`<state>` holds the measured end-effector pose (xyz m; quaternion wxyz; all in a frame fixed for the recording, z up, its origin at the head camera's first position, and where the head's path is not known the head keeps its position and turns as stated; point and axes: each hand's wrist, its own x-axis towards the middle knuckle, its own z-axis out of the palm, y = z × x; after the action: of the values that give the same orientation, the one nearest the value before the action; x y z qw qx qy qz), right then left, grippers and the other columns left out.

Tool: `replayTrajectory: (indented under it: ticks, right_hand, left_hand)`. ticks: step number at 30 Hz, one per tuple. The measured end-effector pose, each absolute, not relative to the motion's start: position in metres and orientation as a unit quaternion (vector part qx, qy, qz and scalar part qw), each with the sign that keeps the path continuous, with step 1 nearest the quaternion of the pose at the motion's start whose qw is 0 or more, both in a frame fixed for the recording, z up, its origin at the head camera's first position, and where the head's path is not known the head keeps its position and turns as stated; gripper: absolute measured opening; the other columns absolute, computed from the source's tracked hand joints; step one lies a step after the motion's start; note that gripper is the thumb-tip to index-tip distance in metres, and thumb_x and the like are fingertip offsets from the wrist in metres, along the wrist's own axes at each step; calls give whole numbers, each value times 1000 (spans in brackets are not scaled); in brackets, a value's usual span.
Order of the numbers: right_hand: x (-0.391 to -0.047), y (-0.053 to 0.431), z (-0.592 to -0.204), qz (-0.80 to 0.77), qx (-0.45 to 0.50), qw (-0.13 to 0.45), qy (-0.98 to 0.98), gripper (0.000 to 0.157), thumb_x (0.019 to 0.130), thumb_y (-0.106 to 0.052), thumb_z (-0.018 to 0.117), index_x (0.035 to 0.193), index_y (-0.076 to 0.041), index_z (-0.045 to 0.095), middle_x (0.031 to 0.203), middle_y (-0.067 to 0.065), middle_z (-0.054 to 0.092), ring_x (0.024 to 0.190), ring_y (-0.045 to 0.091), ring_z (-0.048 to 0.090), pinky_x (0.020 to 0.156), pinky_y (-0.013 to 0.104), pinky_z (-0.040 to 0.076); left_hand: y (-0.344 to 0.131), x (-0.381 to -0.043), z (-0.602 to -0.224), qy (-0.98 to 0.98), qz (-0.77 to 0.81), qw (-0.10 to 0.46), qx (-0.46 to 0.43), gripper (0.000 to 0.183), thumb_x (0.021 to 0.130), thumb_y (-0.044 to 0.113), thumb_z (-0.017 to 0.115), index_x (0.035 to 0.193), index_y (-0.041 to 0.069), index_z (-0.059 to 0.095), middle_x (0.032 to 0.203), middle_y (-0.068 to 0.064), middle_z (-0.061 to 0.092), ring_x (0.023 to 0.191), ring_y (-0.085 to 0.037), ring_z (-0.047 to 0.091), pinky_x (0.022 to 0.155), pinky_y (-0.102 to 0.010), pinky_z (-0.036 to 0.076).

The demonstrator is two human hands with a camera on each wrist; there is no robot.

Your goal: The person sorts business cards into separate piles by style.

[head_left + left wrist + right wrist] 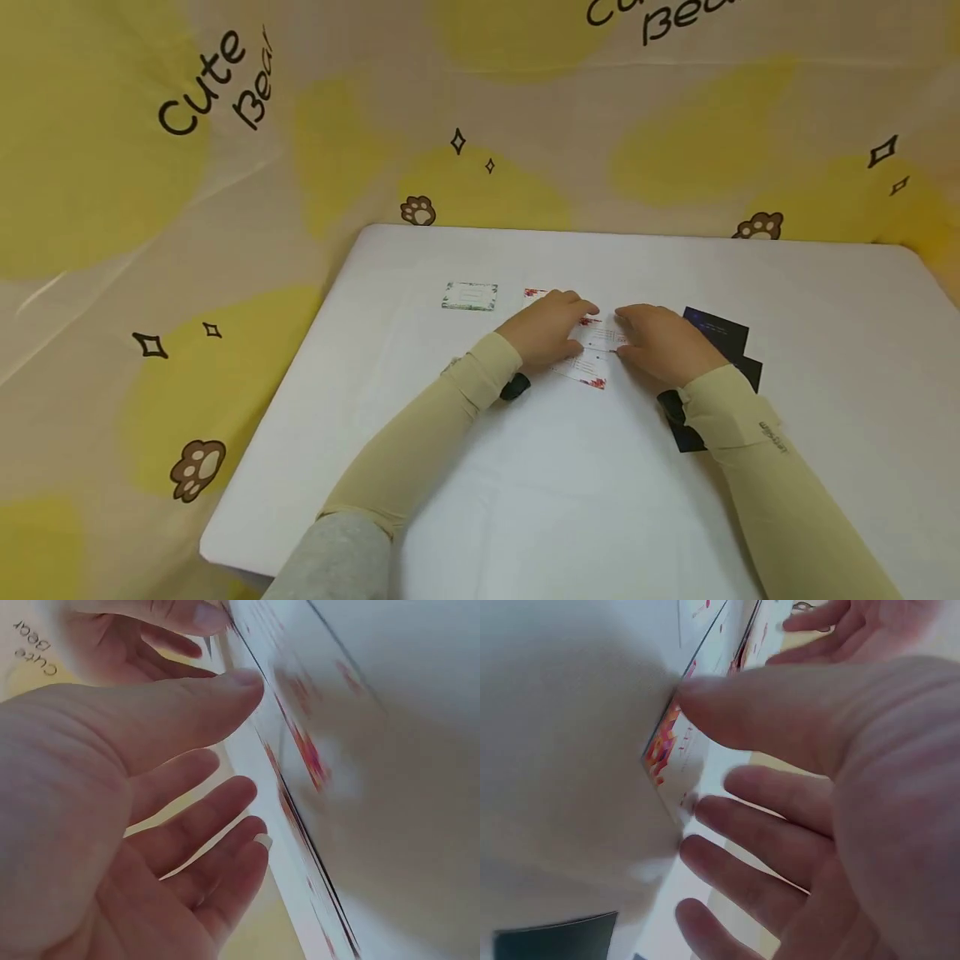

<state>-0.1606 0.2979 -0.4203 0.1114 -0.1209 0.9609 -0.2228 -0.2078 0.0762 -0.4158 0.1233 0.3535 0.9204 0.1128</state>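
Observation:
White cards with red floral corners (588, 371) lie overlapping between the two hands in the head view. My left hand (547, 329) is over their left side. In the left wrist view its thumb (217, 697) is at a card edge and the fingers are loosely bent, apart from one another. My right hand (667, 346) is at the right end of the cards. In the right wrist view its thumb (735, 705) touches or nearly touches the edge of a floral card (679, 746), its fingers extended and spread. Part of the cards is hidden beneath the left hand.
A white card with a green leafy border (469, 296) lies to the left on the white table (525, 500). Dark cards (716, 333) lie to the right, partly under the right hand and wrist. A yellow printed cloth (525, 108) hangs behind the table.

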Motion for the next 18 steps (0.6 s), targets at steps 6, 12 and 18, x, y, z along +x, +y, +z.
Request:
replayTrajectory:
  ticks: [6,12,18]
  right_hand:
    - [-160,302,-421,-220,-141,99,960,58,97,-14,76,149,5,58,150,26,63,143,47,56,121,64,42]
    - [-160,302,-421,-195,-168,71,964,48,94,-9,78,139,5,67,135,23,70,129,42,65,113,58,51]
    - [-160,302,-420,-194,-139,84,967,50,94,-14,80,139,3,69,128,20,69,118,37,65,107,55,54]
  left_hand:
    - [97,-212,-415,919,104,134,356,54,103,22,72,155,16,57,140,0,64,135,-20,53,118,-33,45]
    - [102,-217,-418,923,97,135,347,50,103,24,74,151,18,62,133,2,65,130,-19,54,115,-33,46]
    - [105,-217,-423,918,110,141,354,47,104,23,72,150,18,63,135,0,63,131,-20,55,116,-34,46]
